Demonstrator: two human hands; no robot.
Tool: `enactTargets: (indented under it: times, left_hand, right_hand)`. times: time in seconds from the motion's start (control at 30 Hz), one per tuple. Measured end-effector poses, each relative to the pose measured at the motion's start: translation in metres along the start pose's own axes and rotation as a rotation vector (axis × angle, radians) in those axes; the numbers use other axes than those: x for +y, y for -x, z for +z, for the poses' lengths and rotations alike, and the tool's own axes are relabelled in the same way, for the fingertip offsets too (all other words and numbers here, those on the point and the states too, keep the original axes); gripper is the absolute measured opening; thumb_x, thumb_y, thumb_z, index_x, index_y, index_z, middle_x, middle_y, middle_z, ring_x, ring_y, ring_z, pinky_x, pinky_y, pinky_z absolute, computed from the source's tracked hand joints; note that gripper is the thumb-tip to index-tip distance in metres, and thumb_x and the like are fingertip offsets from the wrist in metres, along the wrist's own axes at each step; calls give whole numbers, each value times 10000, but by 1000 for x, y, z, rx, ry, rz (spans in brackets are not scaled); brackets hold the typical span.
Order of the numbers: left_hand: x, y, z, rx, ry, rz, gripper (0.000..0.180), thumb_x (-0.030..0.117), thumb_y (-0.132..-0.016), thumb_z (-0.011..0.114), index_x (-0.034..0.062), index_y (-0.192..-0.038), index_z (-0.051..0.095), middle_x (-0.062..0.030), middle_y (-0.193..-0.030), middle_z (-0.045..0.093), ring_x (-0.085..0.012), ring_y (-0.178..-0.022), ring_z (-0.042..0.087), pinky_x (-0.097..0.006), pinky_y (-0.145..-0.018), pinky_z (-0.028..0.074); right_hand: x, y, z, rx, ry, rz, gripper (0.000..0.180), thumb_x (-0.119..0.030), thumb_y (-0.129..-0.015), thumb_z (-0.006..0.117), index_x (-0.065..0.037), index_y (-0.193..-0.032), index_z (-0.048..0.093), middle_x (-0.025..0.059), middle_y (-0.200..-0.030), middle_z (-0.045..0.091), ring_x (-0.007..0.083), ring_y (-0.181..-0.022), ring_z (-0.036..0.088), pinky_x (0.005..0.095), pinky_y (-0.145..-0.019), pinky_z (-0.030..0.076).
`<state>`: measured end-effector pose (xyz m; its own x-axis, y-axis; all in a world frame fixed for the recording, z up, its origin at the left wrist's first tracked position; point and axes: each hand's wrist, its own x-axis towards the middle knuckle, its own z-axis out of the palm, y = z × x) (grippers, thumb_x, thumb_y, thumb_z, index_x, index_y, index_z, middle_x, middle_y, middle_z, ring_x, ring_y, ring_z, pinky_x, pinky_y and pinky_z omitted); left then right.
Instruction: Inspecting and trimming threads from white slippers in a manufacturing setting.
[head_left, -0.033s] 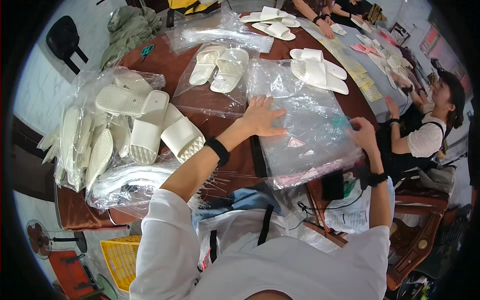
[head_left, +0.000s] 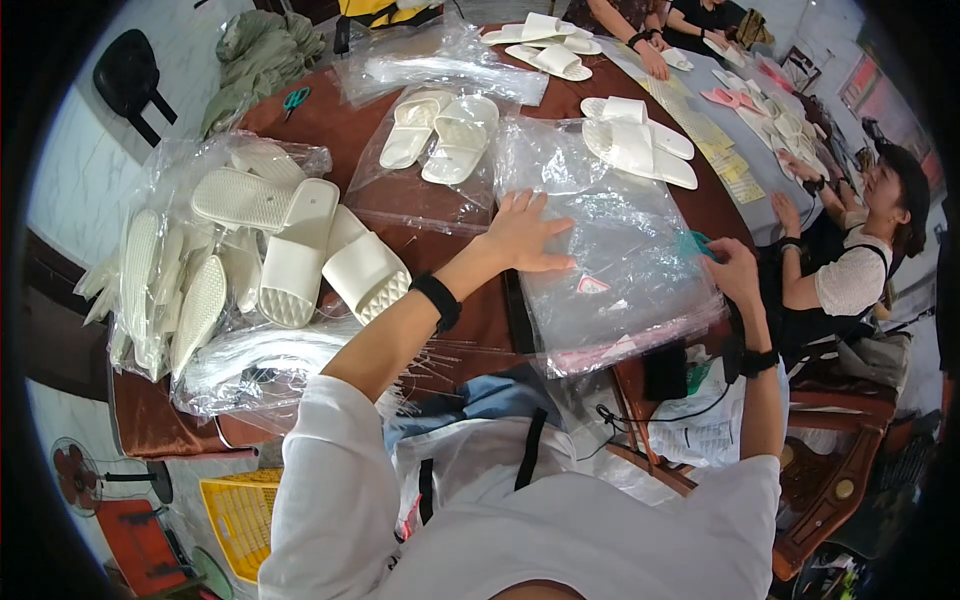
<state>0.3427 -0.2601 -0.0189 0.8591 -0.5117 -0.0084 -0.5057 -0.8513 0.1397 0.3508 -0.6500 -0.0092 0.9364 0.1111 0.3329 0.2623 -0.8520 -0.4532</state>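
Evidently, in the head view, the clear bag point(head_left: 620, 240) is the middle of everything: it lies flat on the brown-covered table point(head_left: 325, 118), right in front of the person. The left hand point(head_left: 522, 235) rests palm down on the bag's left side, fingers spread wide and closed around nothing, probably so that the slippery plastic stays flat. The right hand point(head_left: 735, 268) is at the bag's right edge with its fingers bent, perhaps to steady that side; whether it pinches the plastic or the teal item point(head_left: 692, 243) beside it, I cannot tell. A small red-edged label point(head_left: 592, 285) shows on the bag between the two hands, and a pink strip point(head_left: 645, 343) runs along its near edge.

Left of the bag, cream slippers point(head_left: 300, 255) are heaped with loose plastic, seemingly to keep them within reach. Beyond its far left corner, a pair of slippers point(head_left: 462, 140) sits side by side with plastic; whether in it or on it is unclear. Another white pair point(head_left: 650, 155) lies at its far right corner, apparently set aside there to leave the middle free.
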Motion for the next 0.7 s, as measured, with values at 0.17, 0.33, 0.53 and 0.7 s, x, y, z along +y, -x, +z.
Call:
enactTargets:
  times: [0.17,0.33,0.53,0.7]
  left_hand:
    - [2,-2,-4,-43,-50,-8,762,722,-790,472,263,-1398,449,-244,-1458,320,-471,-1349,252,-598,-1087,155]
    - [13,-2,-6,-78,-83,-14,793,733,-793,447,250,-1421,413,-223,-1478,304,-461,-1365,233,-592,-1102,132]
    - [12,9,-3,-27,-58,-2,865,725,-799,454,143,-1434,375,-230,-1462,334,-437,-1361,269,-550,-1116,155]
    - [27,38,-41,3,55,2,803,632,-836,509,85,-1412,389,-237,-1450,346,-448,-1333,313,-496,-1097,251]
  right_hand:
    - [-8,13,-39,254,8,90,329,-221,-747,756,17,-948,653,101,-823,637,187,-734,604,309,-680,487]
    - [-77,6,-25,74,-316,-52,295,-126,-770,741,10,-1009,633,49,-853,593,104,-745,559,255,-639,460]
    - [-128,-20,43,-115,-176,-205,295,-198,-762,713,-29,-991,635,126,-868,571,250,-737,583,326,-660,471]
    - [-81,-12,71,-149,22,-226,318,-188,-778,696,1,-1024,627,166,-961,598,331,-825,602,401,-739,478]
